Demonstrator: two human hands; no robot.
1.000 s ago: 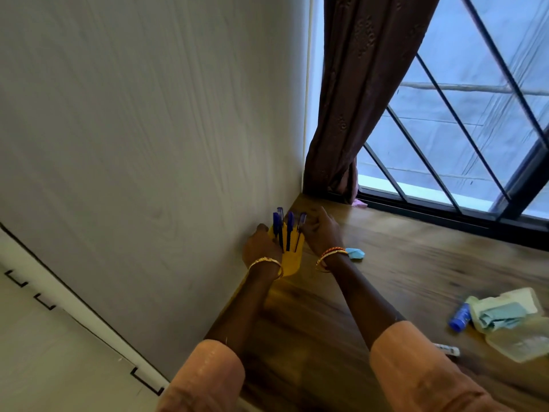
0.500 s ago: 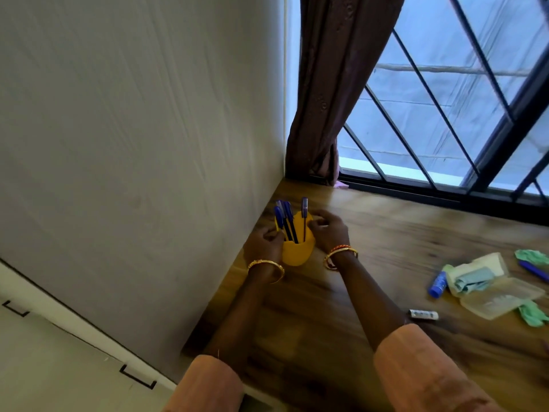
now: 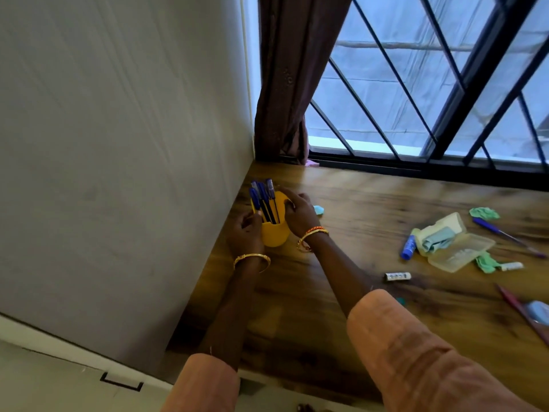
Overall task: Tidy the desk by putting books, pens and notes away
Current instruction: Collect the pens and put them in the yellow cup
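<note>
- Two forearms in salmon sleeves are stretched forward over the wooden desk, wrists bent inward, a bangle seen on each.
- The yellow pen holder is gripped from both sides: the left hand is curled round its wall-side face, the right hand is wrapped over its window-side rim.
- Blue pens are held upright inside the holder, leaning slightly toward the wall, directly between the two hands.
- The step is judged to be settling the holder into the corner; it is best kept level and slid rather than tipped, so that the pens are not spilled.
- Well to the right of the grip, a loose purple pen, a clear plastic case and crumpled green notes are left on the desk.
- Beyond the hands, a brown curtain is hung in the corner.
</note>
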